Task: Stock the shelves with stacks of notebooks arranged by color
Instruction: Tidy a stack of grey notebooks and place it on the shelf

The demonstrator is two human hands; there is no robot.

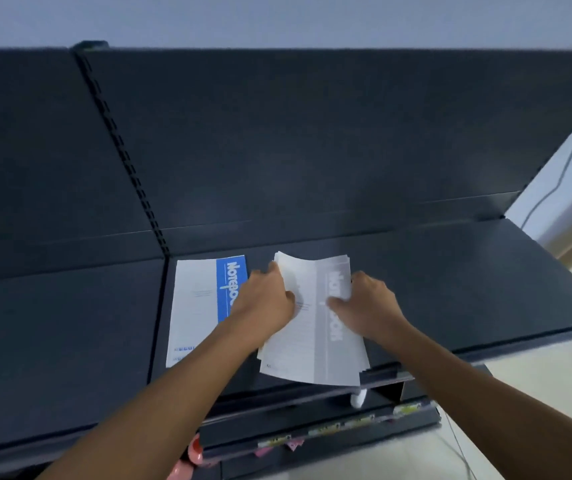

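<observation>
- A stack of white paper notebooks with a grey title band (315,327) sat at the centre of the frame on a dark metal shelf (450,289), its near end jutting past the shelf's front lip.
- The left hand (267,299) gripped the stack's left edge, fingers curled under it and thumb on the cover.
- The right hand (367,303) gripped the right edge, fingers wrapped over the side and thumb pressed on the grey band.
- A white notebook with a blue title band (204,299) lay flat just left of the stack, partly hidden by the left forearm.
</observation>
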